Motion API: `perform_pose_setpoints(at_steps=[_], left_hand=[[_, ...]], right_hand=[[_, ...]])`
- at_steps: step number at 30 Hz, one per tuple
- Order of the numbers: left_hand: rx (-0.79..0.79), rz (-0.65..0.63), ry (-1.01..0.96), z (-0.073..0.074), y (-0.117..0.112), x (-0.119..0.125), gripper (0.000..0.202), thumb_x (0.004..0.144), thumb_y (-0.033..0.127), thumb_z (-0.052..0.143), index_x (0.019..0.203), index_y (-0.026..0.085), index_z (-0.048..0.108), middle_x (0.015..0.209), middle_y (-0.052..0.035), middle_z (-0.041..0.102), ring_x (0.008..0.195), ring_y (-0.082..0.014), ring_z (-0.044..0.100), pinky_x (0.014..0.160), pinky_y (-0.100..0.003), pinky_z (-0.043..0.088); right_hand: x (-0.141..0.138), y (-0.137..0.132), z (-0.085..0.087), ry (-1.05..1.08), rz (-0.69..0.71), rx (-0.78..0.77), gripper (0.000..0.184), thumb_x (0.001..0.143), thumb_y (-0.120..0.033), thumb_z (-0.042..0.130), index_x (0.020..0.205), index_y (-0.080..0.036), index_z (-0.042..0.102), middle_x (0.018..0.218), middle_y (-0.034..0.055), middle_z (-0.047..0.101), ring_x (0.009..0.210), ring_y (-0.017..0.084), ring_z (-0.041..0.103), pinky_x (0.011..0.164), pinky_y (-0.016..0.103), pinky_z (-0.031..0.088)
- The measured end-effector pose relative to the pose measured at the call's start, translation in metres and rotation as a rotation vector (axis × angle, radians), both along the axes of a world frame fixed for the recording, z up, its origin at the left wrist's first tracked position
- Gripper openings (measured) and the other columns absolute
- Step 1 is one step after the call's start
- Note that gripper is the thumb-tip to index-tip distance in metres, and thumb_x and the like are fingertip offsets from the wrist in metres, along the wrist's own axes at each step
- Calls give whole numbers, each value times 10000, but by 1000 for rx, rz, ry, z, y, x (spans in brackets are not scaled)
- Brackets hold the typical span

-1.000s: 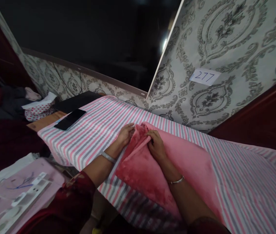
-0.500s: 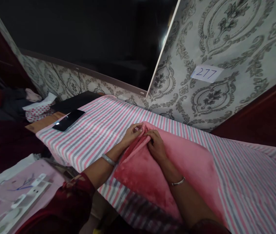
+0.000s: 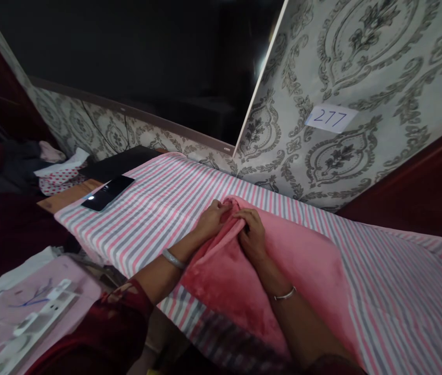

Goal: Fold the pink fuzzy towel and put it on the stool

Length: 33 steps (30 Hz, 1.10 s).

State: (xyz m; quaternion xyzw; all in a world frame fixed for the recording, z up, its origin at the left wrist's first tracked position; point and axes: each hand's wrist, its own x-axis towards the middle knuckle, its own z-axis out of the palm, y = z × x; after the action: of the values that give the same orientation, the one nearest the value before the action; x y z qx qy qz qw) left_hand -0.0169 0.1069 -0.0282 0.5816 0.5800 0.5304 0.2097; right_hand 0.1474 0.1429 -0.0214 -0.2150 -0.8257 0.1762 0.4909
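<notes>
A soft pink cloth lies on a table covered with a pink, grey and white striped sheet. My left hand grips the cloth's folded left edge, fingers curled round it. Just to its right, my right hand pinches the same fold from above. Both wrists wear thin bangles. The two hands sit close together at the cloth's far corner.
A dark phone rests on the sheet's far left corner, beside a black flat device. A paper label reading 277 hangs on the patterned wall. Piled clothes and a pink box sit at the left.
My left hand has slid right along the fold and closed on the cloth edge next to my right hand. The bunched corner has flattened into a tighter fold.
</notes>
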Motion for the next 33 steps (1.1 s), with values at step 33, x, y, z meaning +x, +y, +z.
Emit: perform_pose_setpoints(at_steps=[33], left_hand=[[-28,-271,45,18,-170,-6,342,964,441,497,1070,276,777,1187,-120,712,1125,-279,618,1009,-411,470]], right_hand=[[-9,9,-10,-216,81,-35,431,904,-112,439,1259,-227,655,1294,112,669,1253,241,587,1113,499,452]])
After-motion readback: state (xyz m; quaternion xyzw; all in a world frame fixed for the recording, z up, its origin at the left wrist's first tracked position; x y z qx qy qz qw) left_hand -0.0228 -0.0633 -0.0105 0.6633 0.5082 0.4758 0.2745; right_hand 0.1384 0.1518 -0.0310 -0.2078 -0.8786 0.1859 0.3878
